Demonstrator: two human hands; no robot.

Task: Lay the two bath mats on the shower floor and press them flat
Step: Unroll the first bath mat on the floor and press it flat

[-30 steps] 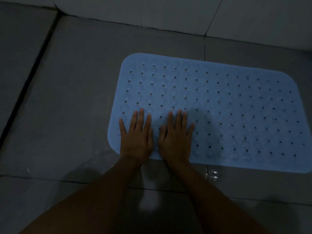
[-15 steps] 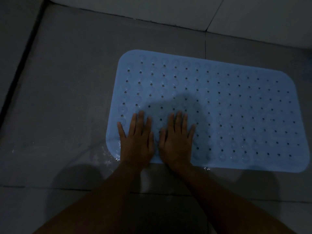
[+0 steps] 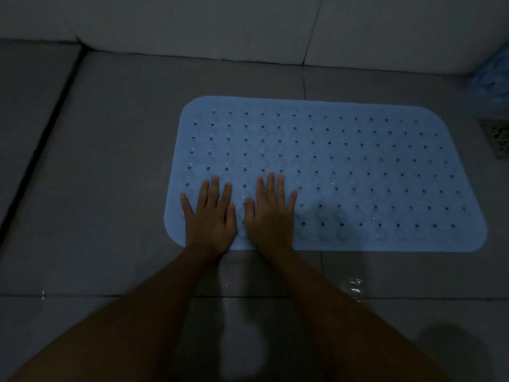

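Mat (image 3: 358, 166): one, pale blue, rectangular with rounded corners, dotted with rows of small holes; lies flat on the grey tiled floor (image 3: 110, 161), its far long edge near the wall (image 3: 192, 23), its right end close to the drain (image 3: 498, 139). Left hand (image 3: 209, 219): palm down on the mat's near left corner, fingers straight and slightly spread, thumb angled toward the other hand. Right hand (image 3: 271, 216): palm down just beside the left, fingers straight and close together, little finger apart, thumbs of both hands nearly touching. Both wrists cross the mat's near edge. Blue object (image 3: 493, 78): at the far right edge, beyond the drain, blurred, kind not discernible. Floor: wet patches glinting near the forearms. Lighting dim.
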